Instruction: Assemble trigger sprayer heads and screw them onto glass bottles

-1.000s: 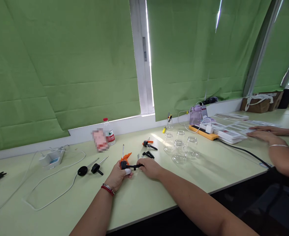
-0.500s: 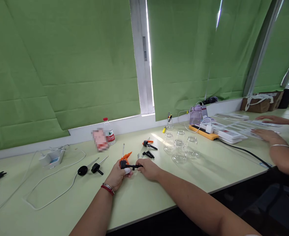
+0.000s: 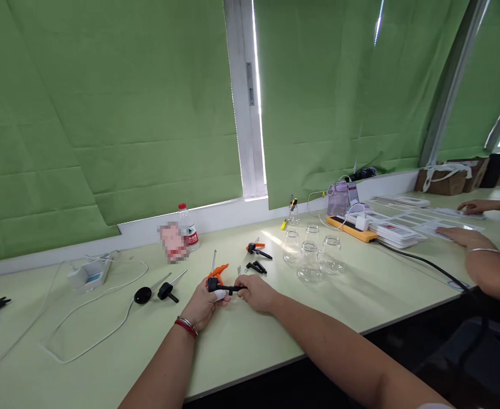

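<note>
Gripping a black-and-orange fitting (image 3: 213,284), the left hand (image 3: 202,305) is curling around it, left of the clear jars (image 3: 310,272); the right hand (image 3: 256,291) is pinching its black stem (image 3: 233,289) (contact partly hidden), and loose black pieces (image 3: 259,266) are lying nearer the jars.

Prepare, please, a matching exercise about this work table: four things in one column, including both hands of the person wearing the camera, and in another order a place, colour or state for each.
Things:
1. the wearer's left hand
2. the wearer's right hand
3. red-capped bottle
4. power strip

Descriptions:
A. orange-yellow, with a white plug on it
B. holds the end of the black crank
C. stands upright near the white ledge
D. has a red band at the wrist

Right pairs: 1-D, 2-B, 3-C, 4-A.
</note>
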Demonstrator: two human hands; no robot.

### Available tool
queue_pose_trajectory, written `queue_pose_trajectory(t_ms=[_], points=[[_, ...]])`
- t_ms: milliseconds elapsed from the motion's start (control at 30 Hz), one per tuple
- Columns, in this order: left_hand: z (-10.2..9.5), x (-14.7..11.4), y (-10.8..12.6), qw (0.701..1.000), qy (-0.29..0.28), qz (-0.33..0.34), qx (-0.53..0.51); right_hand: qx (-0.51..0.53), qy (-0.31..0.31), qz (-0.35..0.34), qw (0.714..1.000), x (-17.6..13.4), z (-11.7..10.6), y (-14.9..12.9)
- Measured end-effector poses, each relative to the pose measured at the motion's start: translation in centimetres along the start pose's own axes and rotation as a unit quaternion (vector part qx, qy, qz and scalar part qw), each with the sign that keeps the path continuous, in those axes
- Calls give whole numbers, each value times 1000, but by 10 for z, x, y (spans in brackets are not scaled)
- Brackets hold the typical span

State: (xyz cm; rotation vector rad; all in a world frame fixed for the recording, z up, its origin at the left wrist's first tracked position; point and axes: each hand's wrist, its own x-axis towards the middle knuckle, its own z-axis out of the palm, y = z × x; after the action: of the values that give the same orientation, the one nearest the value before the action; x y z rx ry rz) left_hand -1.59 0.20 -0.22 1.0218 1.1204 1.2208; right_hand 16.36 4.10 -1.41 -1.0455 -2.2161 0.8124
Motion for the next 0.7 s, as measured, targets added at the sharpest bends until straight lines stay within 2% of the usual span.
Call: queue_pose_trajectory(t_ms=[333, 567, 700], points=[[-1, 0, 0, 1000, 5, -13, -8, 103, -17, 50, 993, 1, 5, 0], [-1, -1, 0, 999, -3, -23, -28, 87, -3, 12, 996, -1, 6, -3], [4, -2, 0, 999, 15, -2, -40, 76, -16, -21, 997, -4, 5, -8]])
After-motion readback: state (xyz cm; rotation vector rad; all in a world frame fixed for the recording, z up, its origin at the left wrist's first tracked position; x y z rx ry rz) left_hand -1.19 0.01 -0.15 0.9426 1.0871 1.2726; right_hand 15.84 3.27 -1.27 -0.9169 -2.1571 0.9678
